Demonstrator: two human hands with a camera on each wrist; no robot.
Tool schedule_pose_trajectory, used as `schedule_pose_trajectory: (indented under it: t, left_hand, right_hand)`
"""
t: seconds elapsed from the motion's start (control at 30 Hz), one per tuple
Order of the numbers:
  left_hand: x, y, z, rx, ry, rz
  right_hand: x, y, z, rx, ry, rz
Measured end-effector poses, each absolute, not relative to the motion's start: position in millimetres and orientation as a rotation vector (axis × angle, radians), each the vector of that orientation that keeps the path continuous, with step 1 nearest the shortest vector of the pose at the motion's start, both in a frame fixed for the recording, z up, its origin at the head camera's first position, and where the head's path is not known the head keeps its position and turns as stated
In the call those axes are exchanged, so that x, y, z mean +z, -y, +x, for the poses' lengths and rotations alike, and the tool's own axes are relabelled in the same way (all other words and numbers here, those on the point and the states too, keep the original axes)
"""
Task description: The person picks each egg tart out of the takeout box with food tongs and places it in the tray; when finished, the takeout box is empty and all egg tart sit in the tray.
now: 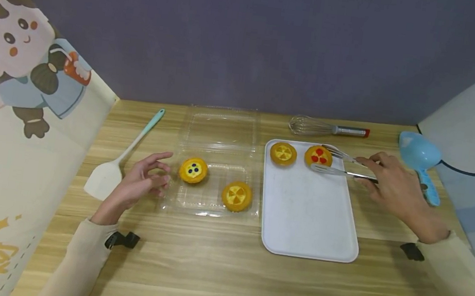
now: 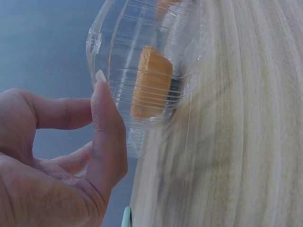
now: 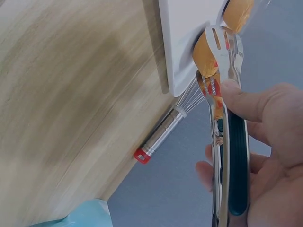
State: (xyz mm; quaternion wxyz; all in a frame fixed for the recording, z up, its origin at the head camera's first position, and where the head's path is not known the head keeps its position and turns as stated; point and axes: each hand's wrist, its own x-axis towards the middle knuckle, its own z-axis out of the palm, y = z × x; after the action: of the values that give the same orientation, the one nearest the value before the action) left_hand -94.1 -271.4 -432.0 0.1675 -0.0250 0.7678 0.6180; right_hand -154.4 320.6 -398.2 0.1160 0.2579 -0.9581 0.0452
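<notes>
My right hand [image 1: 395,188] grips metal serving tongs [image 3: 236,156] with dark green handle panels. Their slotted ends lie on either side of a tart with red topping [image 1: 319,156], at the far right corner of the white tray [image 1: 309,215]. Left of it on the tray sits a tart with yellow wedges [image 1: 283,154]. My left hand [image 1: 141,181] hovers at the left edge of a clear plastic clamshell box [image 1: 208,208], fingers loosely bent and holding nothing. Inside are a tart with dark blue dots [image 1: 193,170] and another wedge-topped tart [image 1: 237,197].
A white spatula [image 1: 105,179] with a mint handle lies at the left. Behind the tray is a whisk [image 1: 327,128], close to the dark back panel [image 1: 275,45]. A blue scoop [image 1: 421,152] lies beyond my right hand, beside the printed side wall.
</notes>
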Motion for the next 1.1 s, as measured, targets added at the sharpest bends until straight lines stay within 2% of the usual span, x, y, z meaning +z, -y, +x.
schedule_pose_trajectory:
  t: [1.1]
  left_hand:
    - [-429.0, 271.0, -93.0, 1.737, -2.201, -0.071]
  right_hand:
    - [-399.5, -317.2, -149.3, 0.195, 2.792, 0.724]
